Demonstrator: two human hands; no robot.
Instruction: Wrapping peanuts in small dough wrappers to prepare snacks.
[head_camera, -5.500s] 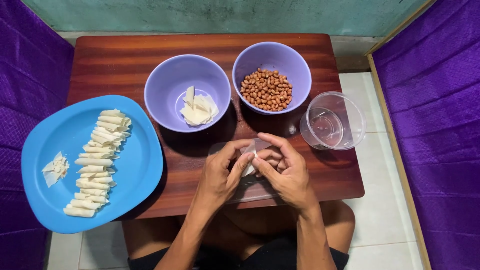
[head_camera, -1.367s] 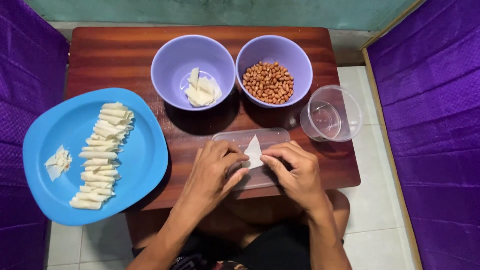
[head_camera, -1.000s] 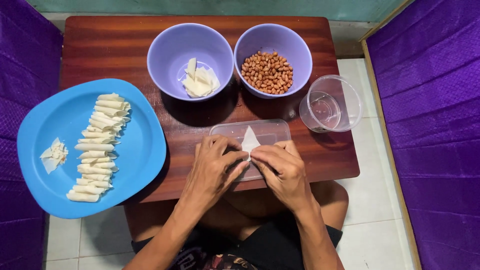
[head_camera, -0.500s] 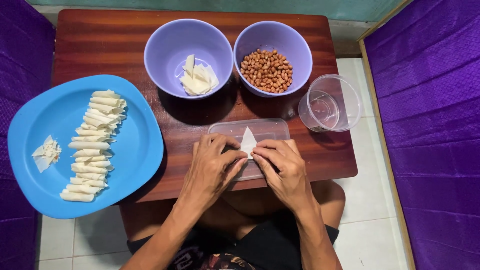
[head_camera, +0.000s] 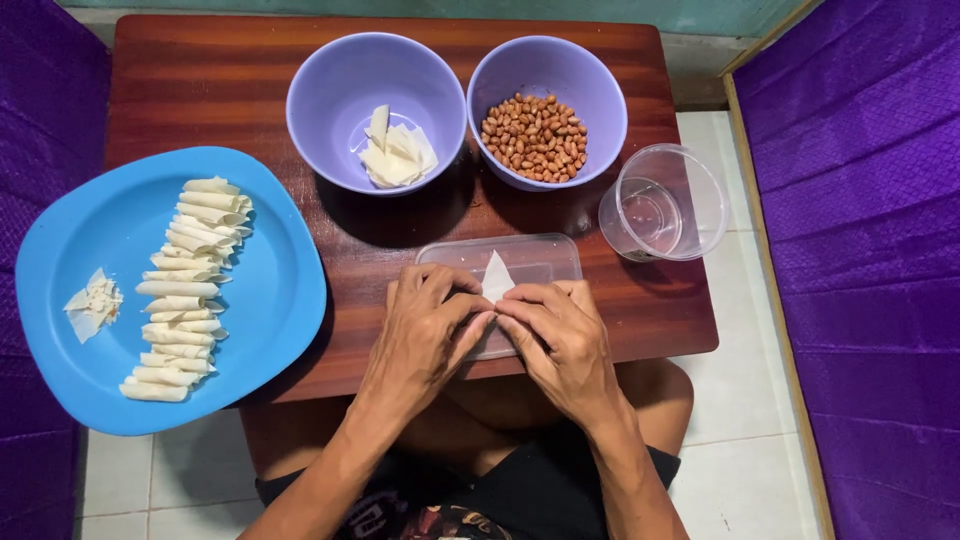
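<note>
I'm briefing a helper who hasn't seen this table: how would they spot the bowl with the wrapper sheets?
On the brown wooden table, two lilac bowls stand side by side along the far edge. The wrapper bowl is the left one, nearer the blue plate. It holds a few pale flat sheets, while its neighbour holds peanuts.

my desk (head_camera: 200, 90) is reddish-brown wood; two bowls (head_camera: 340, 90) are lilac, the plate (head_camera: 280, 300) bright blue, wrappers (head_camera: 185, 285) cream, peanuts (head_camera: 535, 135) tan, the quilted cloth (head_camera: 860, 200) purple.
</note>
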